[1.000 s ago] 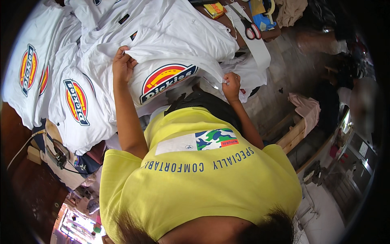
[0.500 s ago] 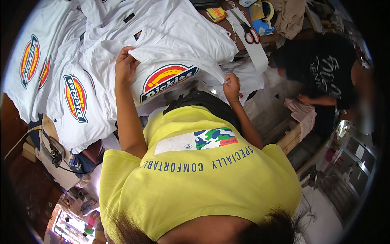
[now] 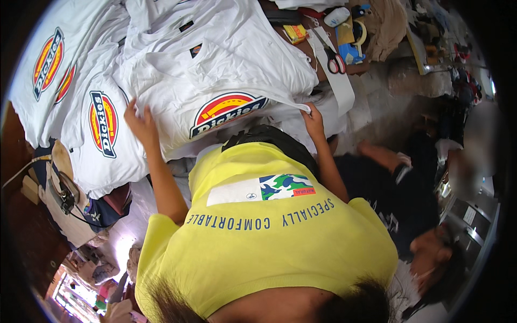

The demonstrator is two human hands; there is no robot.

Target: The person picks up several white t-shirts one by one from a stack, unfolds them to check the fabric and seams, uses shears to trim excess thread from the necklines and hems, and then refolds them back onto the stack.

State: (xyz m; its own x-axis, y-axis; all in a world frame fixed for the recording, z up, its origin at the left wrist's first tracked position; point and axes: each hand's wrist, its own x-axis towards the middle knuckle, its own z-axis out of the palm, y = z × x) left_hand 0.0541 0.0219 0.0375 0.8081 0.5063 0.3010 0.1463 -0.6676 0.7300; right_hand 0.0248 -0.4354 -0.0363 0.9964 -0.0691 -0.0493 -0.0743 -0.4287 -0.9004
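A white T-shirt (image 3: 167, 81) with a red, yellow and dark blue printed emblem lies spread in front of me on top of other shirts. My right hand (image 3: 314, 121) pinches its edge at the right and draws that corner taut toward me. At the shirt's left side, my left hand (image 3: 142, 124) has its fingers apart, holding nothing, over the gap beside a second white T-shirt (image 3: 81, 145) with the same emblem. More white shirts (image 3: 97, 27) are heaped at the far left.
Scissors (image 3: 335, 62) with red and black handles rest on a white strip (image 3: 340, 89) beyond my right hand. Near them are a yellow packet (image 3: 295, 33) and a tape roll (image 3: 360, 33). An iron (image 3: 63, 194) stands at left. A person in dark clothes (image 3: 377, 188) bends close on my right.
My left hand has let go of the shirt's edge and moved left and nearer, its fingers spreading. My right hand keeps its pinch. The other person has come closer and bent down.
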